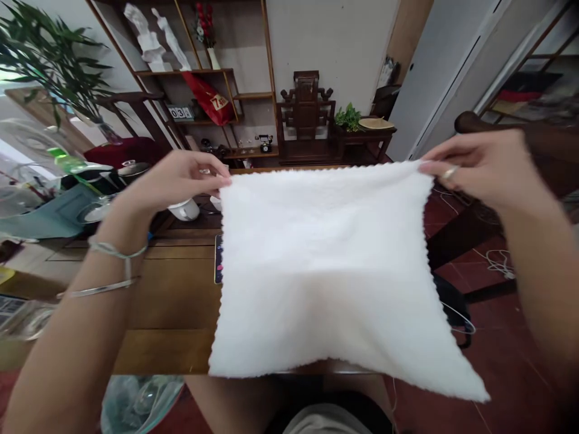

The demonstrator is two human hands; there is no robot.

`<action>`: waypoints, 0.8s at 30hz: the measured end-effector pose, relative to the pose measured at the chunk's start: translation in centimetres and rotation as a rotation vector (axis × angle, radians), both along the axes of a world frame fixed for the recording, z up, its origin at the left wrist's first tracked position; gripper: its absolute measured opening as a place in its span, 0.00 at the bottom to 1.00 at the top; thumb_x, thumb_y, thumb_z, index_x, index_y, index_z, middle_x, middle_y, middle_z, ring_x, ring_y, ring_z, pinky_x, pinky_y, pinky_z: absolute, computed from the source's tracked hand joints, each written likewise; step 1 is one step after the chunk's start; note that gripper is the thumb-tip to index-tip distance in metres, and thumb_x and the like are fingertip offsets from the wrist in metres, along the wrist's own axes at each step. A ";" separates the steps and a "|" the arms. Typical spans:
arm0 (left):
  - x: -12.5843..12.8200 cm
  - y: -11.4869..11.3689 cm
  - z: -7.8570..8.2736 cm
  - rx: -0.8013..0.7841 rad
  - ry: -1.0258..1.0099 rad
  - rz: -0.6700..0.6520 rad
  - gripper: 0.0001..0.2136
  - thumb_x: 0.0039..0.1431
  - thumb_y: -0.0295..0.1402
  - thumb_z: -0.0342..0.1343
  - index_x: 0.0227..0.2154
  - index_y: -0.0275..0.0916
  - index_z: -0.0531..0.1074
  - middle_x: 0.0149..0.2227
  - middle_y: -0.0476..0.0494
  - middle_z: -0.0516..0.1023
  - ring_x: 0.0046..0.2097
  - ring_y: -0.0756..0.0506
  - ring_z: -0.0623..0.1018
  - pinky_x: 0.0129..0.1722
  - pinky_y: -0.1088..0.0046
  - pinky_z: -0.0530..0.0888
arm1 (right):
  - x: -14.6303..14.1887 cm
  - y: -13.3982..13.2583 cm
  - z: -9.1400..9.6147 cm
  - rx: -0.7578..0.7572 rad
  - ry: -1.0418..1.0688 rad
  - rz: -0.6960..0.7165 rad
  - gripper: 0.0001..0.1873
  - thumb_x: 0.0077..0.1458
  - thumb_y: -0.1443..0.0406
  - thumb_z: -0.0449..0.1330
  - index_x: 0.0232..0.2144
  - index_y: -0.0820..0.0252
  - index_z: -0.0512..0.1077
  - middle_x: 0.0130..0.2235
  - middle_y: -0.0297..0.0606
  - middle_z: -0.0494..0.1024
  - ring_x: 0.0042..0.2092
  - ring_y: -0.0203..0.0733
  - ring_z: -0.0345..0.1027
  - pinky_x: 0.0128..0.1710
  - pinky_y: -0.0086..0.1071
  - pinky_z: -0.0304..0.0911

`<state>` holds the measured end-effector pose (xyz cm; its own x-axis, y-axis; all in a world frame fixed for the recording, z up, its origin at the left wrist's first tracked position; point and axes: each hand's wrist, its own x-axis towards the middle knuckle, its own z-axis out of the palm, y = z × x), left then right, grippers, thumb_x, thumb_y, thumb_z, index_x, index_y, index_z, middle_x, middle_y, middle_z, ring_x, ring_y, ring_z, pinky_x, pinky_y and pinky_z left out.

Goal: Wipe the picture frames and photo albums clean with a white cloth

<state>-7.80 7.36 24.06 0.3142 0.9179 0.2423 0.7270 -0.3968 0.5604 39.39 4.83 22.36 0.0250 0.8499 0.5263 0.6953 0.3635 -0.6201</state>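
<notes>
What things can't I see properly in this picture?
In the head view:
- Phone: mostly hidden behind the white cloth.
- The cloth's far side: turned away from the camera.
- White cup: top hidden behind the left hand.
- Lined bin: cut off by the bottom edge.
</notes>
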 end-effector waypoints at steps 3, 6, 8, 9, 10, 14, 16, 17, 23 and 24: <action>0.7 2.1 -4.6 -0.024 0.114 -0.014 0.10 0.55 0.38 0.56 0.32 0.35 0.72 0.28 0.47 0.77 0.29 0.49 0.77 0.32 0.73 0.74 | -2.8 2.3 -3.8 -0.252 0.083 0.132 0.08 0.51 0.63 0.67 0.30 0.64 0.77 0.15 0.29 0.71 0.18 0.30 0.63 0.23 0.30 0.59; 0.5 3.0 -8.6 0.051 0.246 -0.030 0.07 0.56 0.37 0.53 0.31 0.38 0.71 0.31 0.45 0.79 0.33 0.45 0.78 0.35 0.71 0.72 | -2.9 4.1 -7.6 -0.370 0.156 0.193 0.10 0.48 0.60 0.69 0.28 0.60 0.75 0.20 0.34 0.76 0.22 0.40 0.72 0.25 0.34 0.68; 0.3 2.7 -10.3 0.089 0.270 -0.046 0.08 0.58 0.37 0.51 0.32 0.39 0.70 0.31 0.45 0.78 0.33 0.45 0.77 0.35 0.71 0.71 | -2.7 4.3 -9.4 -0.370 0.184 0.220 0.12 0.46 0.58 0.70 0.27 0.58 0.74 0.23 0.37 0.79 0.27 0.45 0.75 0.28 0.37 0.72; 0.1 2.3 -10.8 0.103 0.271 -0.046 0.09 0.59 0.38 0.51 0.33 0.38 0.70 0.30 0.45 0.77 0.32 0.45 0.76 0.35 0.71 0.71 | -2.6 4.0 -10.0 -0.361 0.196 0.237 0.13 0.46 0.56 0.70 0.28 0.57 0.73 0.25 0.37 0.79 0.29 0.46 0.76 0.30 0.38 0.73; 0.0 1.6 -11.2 0.114 0.269 -0.047 0.09 0.61 0.38 0.50 0.34 0.38 0.70 0.31 0.44 0.77 0.32 0.45 0.76 0.35 0.71 0.71 | -2.5 3.4 -10.3 -0.349 0.200 0.247 0.13 0.47 0.55 0.69 0.29 0.57 0.74 0.27 0.38 0.80 0.30 0.46 0.77 0.32 0.39 0.73; -0.6 -2.4 -11.8 0.169 0.296 -0.049 0.12 0.67 0.39 0.46 0.41 0.38 0.71 0.39 0.41 0.78 0.38 0.44 0.77 0.38 0.69 0.72 | -2.4 -0.4 -10.3 -0.282 0.139 0.258 0.14 0.53 0.55 0.65 0.37 0.58 0.77 0.35 0.40 0.81 0.36 0.44 0.77 0.41 0.39 0.73; -0.9 -5.0 -12.1 0.199 0.309 -0.053 0.14 0.68 0.39 0.46 0.50 0.39 0.69 0.42 0.41 0.79 0.40 0.43 0.78 0.41 0.68 0.74 | -2.0 -2.7 -10.4 -0.232 0.044 0.267 0.11 0.56 0.57 0.63 0.37 0.58 0.78 0.39 0.40 0.81 0.39 0.44 0.76 0.44 0.38 0.71; -1.0 -6.3 -12.4 0.218 0.324 -0.084 0.15 0.68 0.38 0.46 0.53 0.40 0.68 0.44 0.41 0.78 0.42 0.42 0.79 0.42 0.67 0.74 | -1.8 -3.9 -10.6 -0.205 -0.018 0.269 0.10 0.57 0.58 0.62 0.36 0.58 0.78 0.40 0.40 0.81 0.40 0.44 0.75 0.45 0.37 0.70; -1.4 -12.2 -14.5 0.273 0.308 -0.218 0.10 0.67 0.30 0.48 0.44 0.42 0.73 0.43 0.44 0.79 0.46 0.43 0.78 0.48 0.66 0.74 | -1.2 -9.8 -13.7 -0.181 -0.105 0.224 0.05 0.58 0.63 0.62 0.36 0.53 0.79 0.41 0.37 0.81 0.42 0.44 0.75 0.46 0.37 0.69; -1.3 -12.8 -14.9 0.275 0.286 -0.200 0.09 0.67 0.29 0.49 0.44 0.42 0.73 0.42 0.45 0.79 0.46 0.43 0.78 0.48 0.66 0.74 | -1.3 -10.6 -14.3 -0.185 -0.086 0.217 0.05 0.58 0.63 0.62 0.36 0.52 0.79 0.40 0.36 0.82 0.43 0.45 0.76 0.46 0.37 0.69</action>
<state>-9.14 -5.43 9.19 0.5688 0.7460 0.3465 0.7313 -0.6514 0.2020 38.14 -5.78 8.09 -0.2053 0.9124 0.3540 0.6665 0.3952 -0.6322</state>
